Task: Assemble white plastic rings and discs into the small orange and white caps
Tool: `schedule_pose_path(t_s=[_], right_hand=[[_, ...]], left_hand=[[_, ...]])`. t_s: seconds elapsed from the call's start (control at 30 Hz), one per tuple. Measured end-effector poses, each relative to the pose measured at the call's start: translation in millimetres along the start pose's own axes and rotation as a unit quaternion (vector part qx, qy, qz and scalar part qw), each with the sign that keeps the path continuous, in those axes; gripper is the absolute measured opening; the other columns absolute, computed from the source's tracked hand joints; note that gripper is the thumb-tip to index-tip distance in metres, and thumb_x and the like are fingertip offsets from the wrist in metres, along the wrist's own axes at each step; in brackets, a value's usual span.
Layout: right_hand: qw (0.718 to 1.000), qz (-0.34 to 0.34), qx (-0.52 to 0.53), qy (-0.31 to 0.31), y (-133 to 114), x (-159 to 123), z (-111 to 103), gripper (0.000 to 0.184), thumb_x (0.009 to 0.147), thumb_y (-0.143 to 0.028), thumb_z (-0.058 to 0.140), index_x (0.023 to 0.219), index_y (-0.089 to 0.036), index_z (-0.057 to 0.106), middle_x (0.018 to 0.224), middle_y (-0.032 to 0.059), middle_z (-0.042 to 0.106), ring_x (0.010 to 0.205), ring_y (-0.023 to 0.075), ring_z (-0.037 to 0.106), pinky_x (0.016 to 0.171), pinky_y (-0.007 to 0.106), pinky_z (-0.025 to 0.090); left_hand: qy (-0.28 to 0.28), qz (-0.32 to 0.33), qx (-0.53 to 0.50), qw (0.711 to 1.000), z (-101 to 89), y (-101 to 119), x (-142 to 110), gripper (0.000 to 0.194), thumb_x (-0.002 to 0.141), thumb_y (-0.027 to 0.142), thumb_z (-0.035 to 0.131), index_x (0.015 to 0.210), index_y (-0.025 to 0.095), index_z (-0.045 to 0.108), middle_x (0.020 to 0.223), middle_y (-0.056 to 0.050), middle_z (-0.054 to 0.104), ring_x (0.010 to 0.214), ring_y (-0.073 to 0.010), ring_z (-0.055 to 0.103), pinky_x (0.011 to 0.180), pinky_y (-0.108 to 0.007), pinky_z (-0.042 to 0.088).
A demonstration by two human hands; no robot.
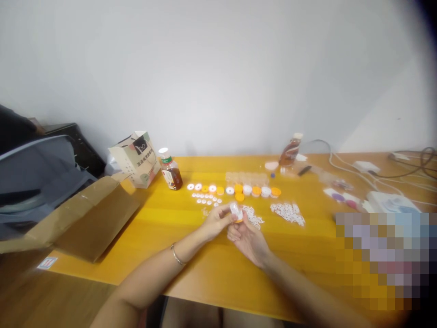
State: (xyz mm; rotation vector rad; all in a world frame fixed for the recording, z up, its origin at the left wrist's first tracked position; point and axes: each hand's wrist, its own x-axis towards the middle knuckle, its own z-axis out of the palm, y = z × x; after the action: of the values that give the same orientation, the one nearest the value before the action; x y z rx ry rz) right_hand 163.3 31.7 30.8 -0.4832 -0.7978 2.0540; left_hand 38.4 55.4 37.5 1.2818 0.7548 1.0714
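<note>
Left hand (216, 222) + right hand (251, 240) both pinching little white-and-orange container (235, 210), fingertips snug on it, above table (205, 278). Round pieces (256, 191) lined up toward far edge.

Front strip of the yellow-brown wooden table (205, 278): bare wood, passable at both sides of the forearms. Left approach limited by the open brown cardboard box (92, 223); bare lane between it and the left hand (217, 219). Forward of the hands, a row of round white and orange caps (256, 191) blocks low travel; pass above. Loose heap of small white flat pieces (288, 213) lies right of the right hand (251, 239), bare wood beyond it. Far right obstructed by trailing white cables (355, 169).
</note>
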Motion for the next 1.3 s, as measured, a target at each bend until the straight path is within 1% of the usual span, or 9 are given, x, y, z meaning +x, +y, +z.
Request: schedule_pose_path(t_s=[0.4,0.57,0.7,0.83,0.93,1.0,1.17,1.23,1.3], right_hand=[[1.000,0.005,0.007,-0.004,-3.5,-3.0,7.0,0.046,0.079,-0.063,0.029,0.067,-0.022,0.048,0.048,-0.0065,0.023,0.043,0.0112,0.020,0.047,0.027,0.028],[0.999,0.031,0.001,-0.035,-3.6,-1.9,2.9,0.052,0.078,-0.065,0.025,0.058,-0.021,0.044,0.045,-0.0066,0.022,0.042,0.0108,0.020,0.045,0.027,0.026],[0.999,0.034,-0.013,-0.028,-4.6,-0.6,2.4,0.054,0.076,-0.067,0.024,0.057,-0.022,0.045,0.044,-0.0064,0.024,0.042,0.0108,0.020,0.046,0.028,0.027],[0.999,-0.001,-0.031,-0.008,-3.1,0.9,3.1,0.047,0.077,-0.064,0.031,0.071,-0.023,0.053,0.051,-0.0044,0.032,0.047,0.0122,0.028,0.054,0.029,0.032],[0.996,-0.050,-0.076,0.025,0.8,1.9,1.2,0.038,0.073,-0.061,0.045,0.078,-0.025,0.056,0.060,-0.0024,0.042,0.054,0.0138,0.035,0.060,0.030,0.035],[0.992,-0.075,-0.094,0.043,3.2,2.1,-0.7,0.034,0.071,-0.058,0.051,0.080,-0.026,0.056,0.066,-0.0015,0.047,0.059,0.0146,0.039,0.063,0.030,0.036],[0.992,-0.065,-0.099,0.039,0.1,1.9,-6.6,0.028,0.074,-0.051,0.054,0.080,-0.024,0.059,0.073,0.0011,0.054,0.072,0.0165,0.048,0.072,0.032,0.039],[0.991,-0.058,-0.112,0.037,-5.1,2.7,-9.9,0.026,0.074,-0.047,0.055,0.082,-0.023,0.060,0.079,0.0027,0.057,0.076,0.0174,0.051,0.076,0.032,0.040],[0.988,-0.064,-0.136,0.044,-10.7,4.2,-13.1,0.023,0.074,-0.043,0.057,0.082,-0.022,0.061,0.082,0.0028,0.059,0.080,0.0179,0.052,0.078,0.033,0.040]], left_hand=[[-0.017,0.004,0.011,1.000,0.3,0.5,-1.4,0.047,0.068,0.042,0.063,0.104,0.012,0.059,0.100,-0.010,0.061,0.087,-0.0198,0.056,0.075,-0.026,0.043],[-0.019,0.028,0.030,0.999,1.4,4.0,-2.5,0.044,0.070,0.038,0.062,0.106,0.012,0.058,0.108,-0.011,0.059,0.098,-0.0216,0.053,0.084,-0.028,0.041],[0.001,0.031,0.034,0.999,1.8,4.6,-1.1,0.041,0.068,0.038,0.064,0.099,0.012,0.060,0.106,-0.011,0.059,0.100,-0.0221,0.053,0.085,-0.029,0.041],[0.009,0.003,0.030,0.999,-0.4,0.0,0.6,0.040,0.068,0.039,0.064,0.095,0.010,0.059,0.089,-0.010,0.063,0.072,-0.0157,0.061,0.061,-0.023,0.048],[-0.004,-0.027,0.028,0.999,-2.1,-3.0,1.0,0.044,0.068,0.043,0.062,0.096,0.010,0.056,0.075,-0.007,0.062,0.044,-0.0086,0.054,0.042,-0.020,0.043],[-0.006,-0.026,0.035,0.999,-2.9,-2.9,1.2,0.043,0.067,0.044,0.062,0.092,0.009,0.057,0.064,-0.003,0.059,0.038,-0.0072,0.050,0.040,-0.019,0.042],[-0.018,-0.009,0.068,0.997,-5.2,4.4,2.9,0.038,0.068,0.041,0.062,0.089,0.010,0.059,0.056,0.000,0.056,0.040,-0.0075,0.048,0.043,-0.021,0.042],[-0.001,0.017,0.113,0.993,-6.8,7.2,3.7,0.036,0.067,0.039,0.063,0.089,0.011,0.061,0.063,-0.002,0.060,0.048,-0.0098,0.053,0.052,-0.024,0.045],[0.034,0.063,0.180,0.981,-8.8,7.6,4.3,0.033,0.064,0.036,0.066,0.088,0.013,0.064,0.080,-0.006,0.064,0.069,-0.0163,0.059,0.070,-0.030,0.046]])
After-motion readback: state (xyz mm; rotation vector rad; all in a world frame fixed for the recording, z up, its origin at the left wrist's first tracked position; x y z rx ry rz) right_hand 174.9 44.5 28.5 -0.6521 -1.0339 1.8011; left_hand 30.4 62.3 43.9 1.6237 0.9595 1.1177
